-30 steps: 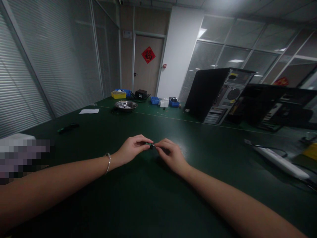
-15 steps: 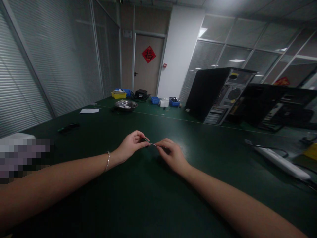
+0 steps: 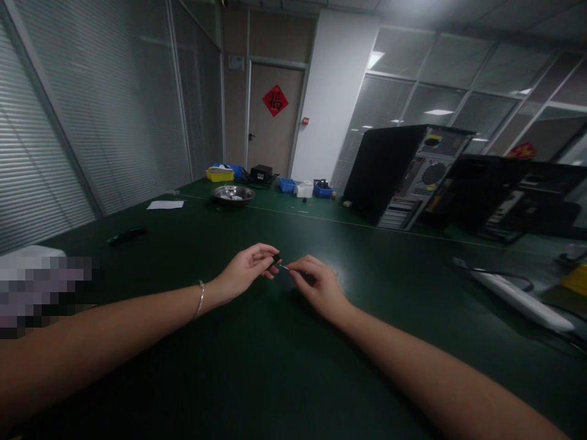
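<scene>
Over the middle of the green table, my left hand (image 3: 251, 266) closes its thumb and fingers on a small dark piece (image 3: 276, 260), too small to name. Opposite it, my right hand (image 3: 318, 284) pinches a thin silvery piece (image 3: 284, 267) between thumb and forefinger. The tip of this thin piece points at the dark one; whether they touch I cannot tell. A bracelet (image 3: 200, 298) circles my left wrist.
A metal bowl (image 3: 233, 194) with pale things in it stands farther back, near a yellow bin (image 3: 220, 176) and blue bins. White paper (image 3: 165, 205) and a dark green-ended object (image 3: 126, 236) lie left. Right are a computer tower (image 3: 389, 174) and a white power strip (image 3: 523, 299).
The left hand's fingers have shifted and turned, so the dark piece shows more and fingertips appear beneath it. My right hand has hardly moved and keeps its pinch.
</scene>
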Demonstrator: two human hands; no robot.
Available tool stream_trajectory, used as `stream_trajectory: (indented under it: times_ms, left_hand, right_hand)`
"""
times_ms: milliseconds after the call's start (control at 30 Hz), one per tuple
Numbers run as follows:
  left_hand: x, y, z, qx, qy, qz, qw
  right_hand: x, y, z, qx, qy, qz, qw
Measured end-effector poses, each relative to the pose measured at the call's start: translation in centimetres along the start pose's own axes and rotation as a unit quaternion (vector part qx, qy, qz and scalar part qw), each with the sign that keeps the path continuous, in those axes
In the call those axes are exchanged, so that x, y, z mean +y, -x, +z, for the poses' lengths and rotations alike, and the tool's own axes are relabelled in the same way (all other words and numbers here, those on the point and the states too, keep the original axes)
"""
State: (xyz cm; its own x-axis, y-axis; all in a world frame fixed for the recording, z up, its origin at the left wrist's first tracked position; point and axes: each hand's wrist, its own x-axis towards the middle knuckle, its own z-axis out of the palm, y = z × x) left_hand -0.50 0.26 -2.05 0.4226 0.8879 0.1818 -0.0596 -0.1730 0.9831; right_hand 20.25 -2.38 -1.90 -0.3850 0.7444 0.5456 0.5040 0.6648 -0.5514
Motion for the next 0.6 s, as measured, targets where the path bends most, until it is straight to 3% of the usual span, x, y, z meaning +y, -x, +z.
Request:
stream_trajectory:
  times_ms: [600]
  left_hand:
    - [0.53,0.27,-0.23,-0.019,-0.116,-0.009,0.993]
  right_hand:
    - [-0.11,0.06,-0.24,-0.013,0.042,0.018,0.999]
